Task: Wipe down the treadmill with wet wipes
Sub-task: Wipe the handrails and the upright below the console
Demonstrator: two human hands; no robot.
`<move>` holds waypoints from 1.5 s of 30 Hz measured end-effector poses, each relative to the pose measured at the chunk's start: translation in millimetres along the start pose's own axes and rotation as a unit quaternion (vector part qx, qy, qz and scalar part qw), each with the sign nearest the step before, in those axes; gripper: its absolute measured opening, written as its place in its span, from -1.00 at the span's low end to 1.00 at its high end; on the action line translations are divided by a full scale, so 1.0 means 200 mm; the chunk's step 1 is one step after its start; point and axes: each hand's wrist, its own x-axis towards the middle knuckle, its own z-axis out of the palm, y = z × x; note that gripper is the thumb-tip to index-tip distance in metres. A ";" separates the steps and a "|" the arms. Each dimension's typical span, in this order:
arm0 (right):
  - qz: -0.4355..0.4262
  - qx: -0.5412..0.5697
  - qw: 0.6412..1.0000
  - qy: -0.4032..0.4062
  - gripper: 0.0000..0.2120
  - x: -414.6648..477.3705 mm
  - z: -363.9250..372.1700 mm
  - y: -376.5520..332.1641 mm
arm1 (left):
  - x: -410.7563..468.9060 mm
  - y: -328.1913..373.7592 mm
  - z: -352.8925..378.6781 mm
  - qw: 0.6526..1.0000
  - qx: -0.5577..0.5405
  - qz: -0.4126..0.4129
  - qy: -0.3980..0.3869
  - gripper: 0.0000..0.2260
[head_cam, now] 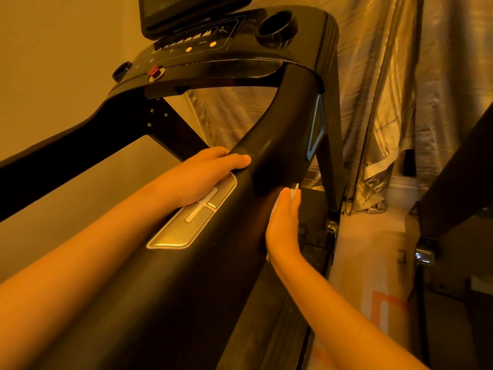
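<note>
A black treadmill fills the view, its wide right handrail (269, 156) running from the bottom centre up to the console (218, 57). My left hand (202, 177) rests on top of the handrail, over the upper end of a silver pulse-sensor plate (186, 225), thumb lying against the rail. My right hand (284, 225) presses a white wet wipe (294, 192) flat against the rail's outer right side with straight fingers. Only the wipe's edges show past the fingertips and near the wrist.
The console carries a dark screen (192, 12), a red stop button (156, 72) and a cup holder (276, 28). The left handrail (66, 153) crosses at the left. Shiny curtains (386, 102) hang at the right. Another dark machine (458, 182) stands at the far right.
</note>
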 end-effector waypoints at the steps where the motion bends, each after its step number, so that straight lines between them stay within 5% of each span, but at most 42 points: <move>1: 0.013 0.004 1.000 0.009 -0.48 0.03 0.00 -0.01 | 0.01 0.00 0.00 1.000 0.000 0.003 -0.002 -0.73; 13: -0.013 -0.019 1.000 -0.008 -0.45 -0.16 0.02 0.06 | -0.02 -0.01 0.00 1.000 0.013 0.017 0.004 -0.69; 19: 0.022 0.044 0.999 0.012 -0.45 -0.03 0.04 0.01 | -0.13 0.03 -0.01 0.993 0.119 -0.018 0.009 -0.54; 24: 0.020 0.053 0.998 0.022 -0.46 -0.14 0.04 0.05 | -0.36 -0.05 -0.02 0.998 0.068 -0.002 -0.014 -0.48; 30: 0.047 0.034 0.998 0.016 -0.15 -0.30 0.09 0.09 | -0.52 -0.12 -0.04 1.000 0.007 0.011 -0.021 -0.46; 35: 0.036 -0.010 0.999 0.015 -0.44 -0.41 0.08 0.09 | -0.54 -0.12 -0.04 1.000 0.004 0.017 -0.013 -0.47; 45: 0.019 -0.032 0.999 -0.013 -0.47 -0.64 0.07 0.15 | -0.53 -0.14 -0.04 0.999 0.021 0.037 -0.006 -0.49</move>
